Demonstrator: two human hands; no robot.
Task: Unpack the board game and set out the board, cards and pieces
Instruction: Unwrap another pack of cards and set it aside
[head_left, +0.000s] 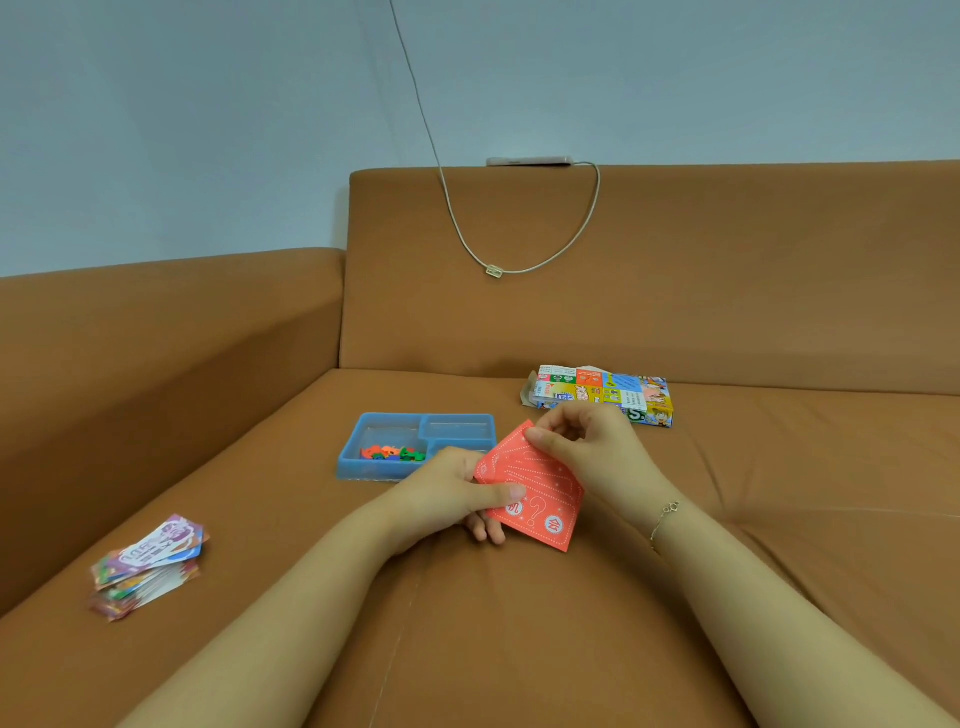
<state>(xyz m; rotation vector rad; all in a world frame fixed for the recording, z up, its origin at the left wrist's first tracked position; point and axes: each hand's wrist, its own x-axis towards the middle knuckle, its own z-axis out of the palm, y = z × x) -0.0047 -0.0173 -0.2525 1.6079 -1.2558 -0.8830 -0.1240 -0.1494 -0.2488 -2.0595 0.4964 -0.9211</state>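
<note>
- Red card stack (532, 488): held above the sofa seat (519, 623).
- Left hand (447, 493) grips its lower edge; right hand (592, 447) pinches the top corner.
- Step: setting out cards.
- Next: likely place the stack clear of the blue tray (363, 462).

Both bare forearms reach in from the near edge and converge toward the middle of the scene. The left hand (447, 493) lies palm-inward, its thumb stretched flat to the right and its fingers curled underneath, pinching. The right hand (592, 447) sits slightly farther and higher, fingers bent and tips drawn together in a pinch. A thin gold chain bracelet (665, 517) circles the right wrist.
</note>
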